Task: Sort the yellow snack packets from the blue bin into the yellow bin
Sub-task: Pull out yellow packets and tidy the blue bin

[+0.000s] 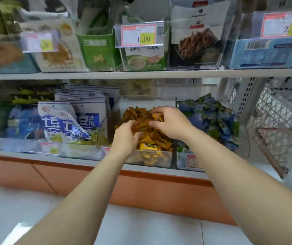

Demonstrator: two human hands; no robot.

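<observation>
Bright, even shop light; soft focus toward the edges.
We see no hard shadows, only a white glare patch on the floor (20, 227) at lower left. The yellow packets (148, 146) and the middle price tag (139, 35) read fairly sharp to us, while the goods at upper left (3, 52) smear into blur, the basket (279, 121) at right looks hazy, and the clear bin wall (122, 105) carries pale reflections.

a white metal shelf board (159, 74) crosses the shop rack above an orange-brown plinth (159, 190) and glossy white floor tiles (141, 227). a white wire mesh basket (279, 124) stands at the right. red-framed price tags (139, 35) hang along the upper shelf.
</observation>
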